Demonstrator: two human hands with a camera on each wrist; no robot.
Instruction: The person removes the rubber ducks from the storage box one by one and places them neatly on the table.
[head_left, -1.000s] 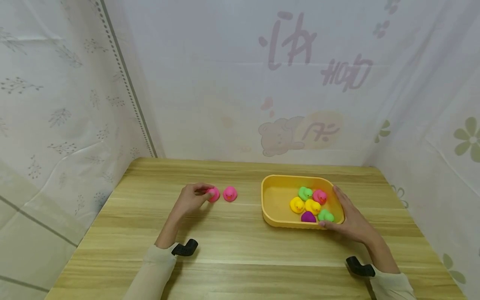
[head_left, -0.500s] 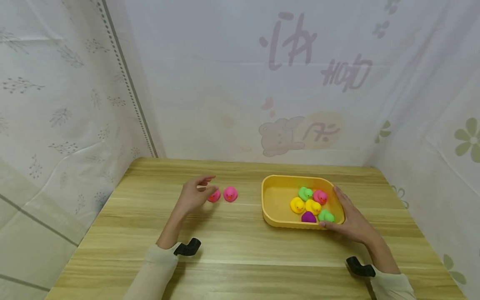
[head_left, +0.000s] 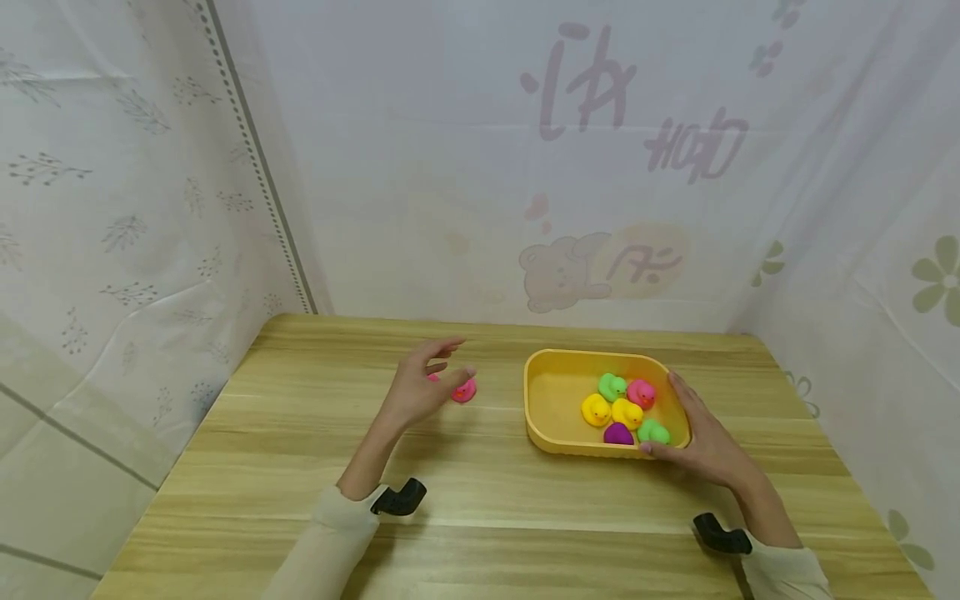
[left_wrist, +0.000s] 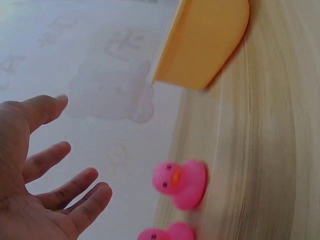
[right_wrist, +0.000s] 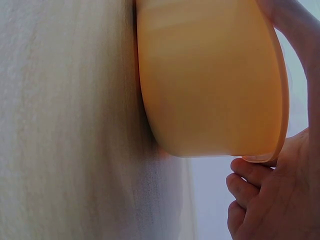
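Observation:
My left hand [head_left: 422,390] hovers over two pink rubber ducks, fingers spread and holding nothing. In the left wrist view one pink duck [left_wrist: 181,184] sits whole on the table. A second pink duck [left_wrist: 167,233] is cut off by the bottom edge; in the head view the hand mostly covers it. My right hand [head_left: 708,442] grips the right end of a yellow plastic tub [head_left: 558,447], thumb at the front rim and fingers round the far side. Inside the tub lie green ducks [head_left: 612,387], yellow ducks [head_left: 596,410], a pink duck [head_left: 641,393] and a purple piece [head_left: 618,434].
The wooden table [head_left: 480,533] runs up to a pale printed curtain [head_left: 420,167] at the back, with more curtain on both sides. A black wrist mount [head_left: 400,497] sticks out from the left cuff, and another black mount [head_left: 722,534] from the right.
My left hand has let go of the left pink duck, lifted, and shifted right over the second one. Both ducks stay in place. My right hand and the tub have not moved.

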